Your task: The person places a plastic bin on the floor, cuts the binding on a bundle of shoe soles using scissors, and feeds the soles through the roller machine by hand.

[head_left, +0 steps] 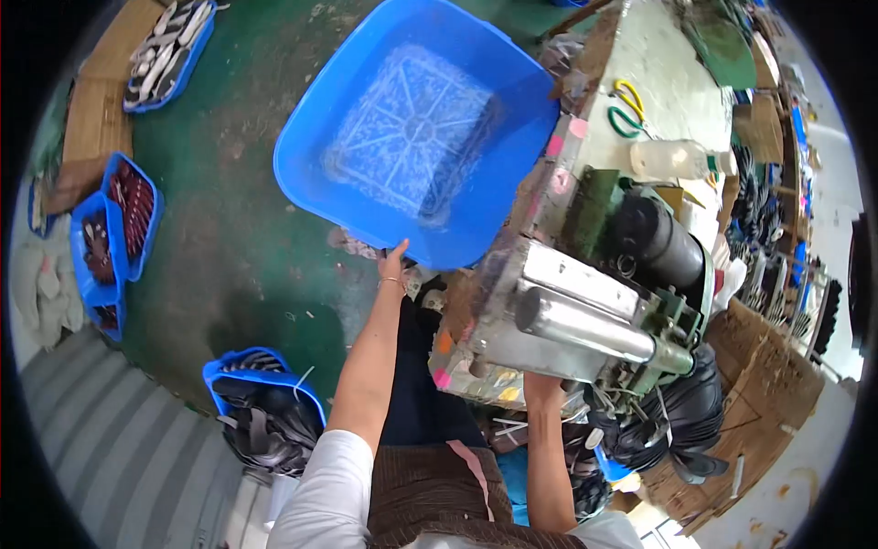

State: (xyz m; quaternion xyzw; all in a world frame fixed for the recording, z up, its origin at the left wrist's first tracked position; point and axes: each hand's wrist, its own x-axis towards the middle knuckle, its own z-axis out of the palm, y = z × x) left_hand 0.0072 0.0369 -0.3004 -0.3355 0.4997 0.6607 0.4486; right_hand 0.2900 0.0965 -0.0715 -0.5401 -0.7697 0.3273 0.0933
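Note:
A large blue basin (416, 128), with nothing inside it, is tilted toward the camera at the upper middle. My left hand (395, 262) grips its near rim, the thumb over the edge and the other fingers behind it. The basin's right side is against the edge of the workbench (677, 91). My right hand (543, 386) is beside the bench, below the metal roller (585, 325) of a green machine (668, 348). The machine's plate hides its fingers, so what it holds or touches cannot be seen.
Blue baskets with shoe parts stand on the green floor at the left (99, 252), upper left (171, 55) and lower left (265, 384). Yellow-and-green scissors (627, 108) and a clear bottle (672, 159) lie on the bench. Black bags (677, 425) and cardboard (754, 389) are at the right.

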